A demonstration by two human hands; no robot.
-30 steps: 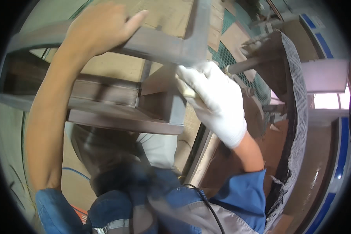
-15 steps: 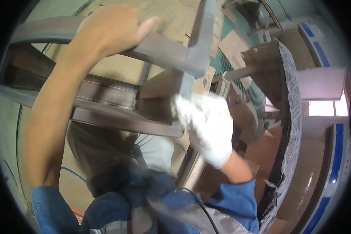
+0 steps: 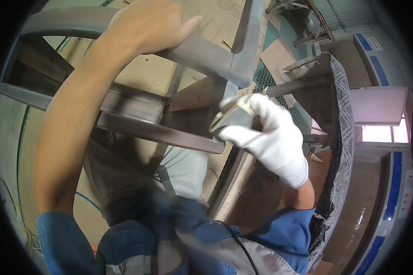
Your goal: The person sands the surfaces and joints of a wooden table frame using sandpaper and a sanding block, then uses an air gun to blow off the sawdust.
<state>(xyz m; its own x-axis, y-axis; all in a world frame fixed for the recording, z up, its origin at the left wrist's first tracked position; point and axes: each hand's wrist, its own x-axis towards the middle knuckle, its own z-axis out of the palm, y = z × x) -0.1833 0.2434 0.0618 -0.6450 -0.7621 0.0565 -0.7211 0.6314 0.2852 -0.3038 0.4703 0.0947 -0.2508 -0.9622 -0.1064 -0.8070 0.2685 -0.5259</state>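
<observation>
A dark brown wooden chair frame [image 3: 197, 57] with greyish, dull patches lies across the left and middle of the view. Over its upper rail rests my bare left hand [image 3: 147, 27], thumb pointing right and fingers bent over the far side, partly hidden. My right hand [image 3: 273, 137], in a white glove, pinches a folded grey piece of sandpaper [image 3: 236, 120] between thumb and fingers. It is beside the corner where the upright leg [image 3: 247, 36] meets the rails, near the end of the lower rail [image 3: 165, 134]. Whether the sandpaper touches the wood I cannot tell.
Cardboard [image 3: 215, 23] lies beneath the frame. To the right stands another piece of furniture edged with whitish patterned cloth [image 3: 342, 101], beside green mesh [image 3: 266, 75]. Farther right are grey-and-blue machine panels [image 3: 394, 183]. A blue hose [image 3: 88, 201] runs at lower left.
My right hand has moved a little right and turned, so the sandpaper now shows. The left hand keeps its place on the rail while the whole view shifts slightly.
</observation>
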